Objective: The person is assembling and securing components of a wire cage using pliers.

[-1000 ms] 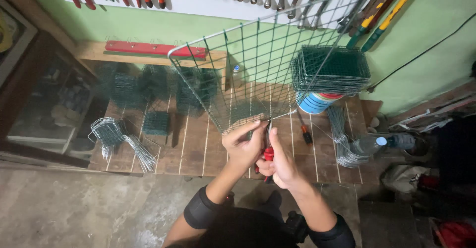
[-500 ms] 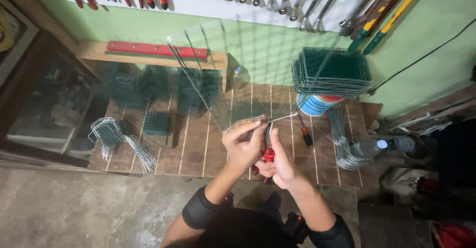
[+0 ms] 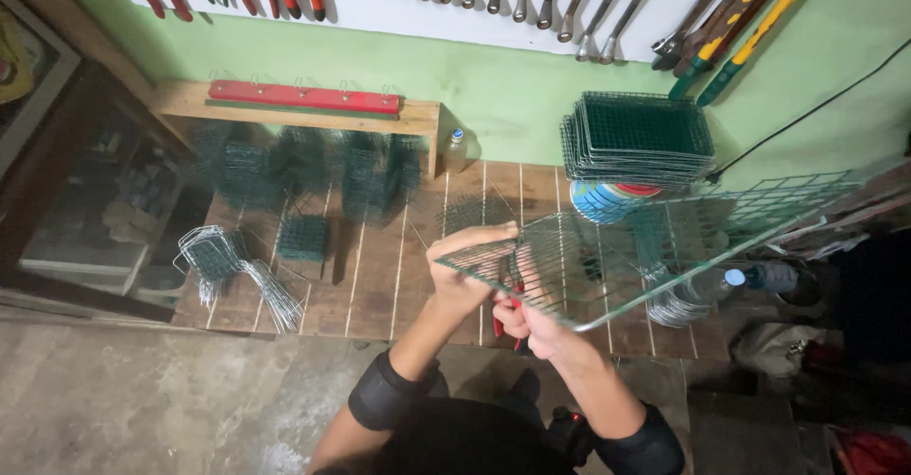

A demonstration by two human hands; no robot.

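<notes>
Head view, looking down at a wooden platform on the floor against a green wall.

Left hand: fingers curled over the near left corner of a green wire mesh panel, pinching its edge. The panel lies nearly flat, tilted, and runs from the hands out to the right, above the platform.

Right hand: closed around red-handled pliers, just under the panel's near edge and touching the left hand. The pliers' tip is hidden by the hands; cannot tell what it grips.

Around them: a stack of green mesh panels sits on a blue and white bucket at the back right. Folded green mesh pieces stand along the back left under a red bar. A bundle of bent bare wire lies at the platform's left edge. A plastic bottle lies to the right. Pliers and wrenches hang on the white wall board.
</notes>
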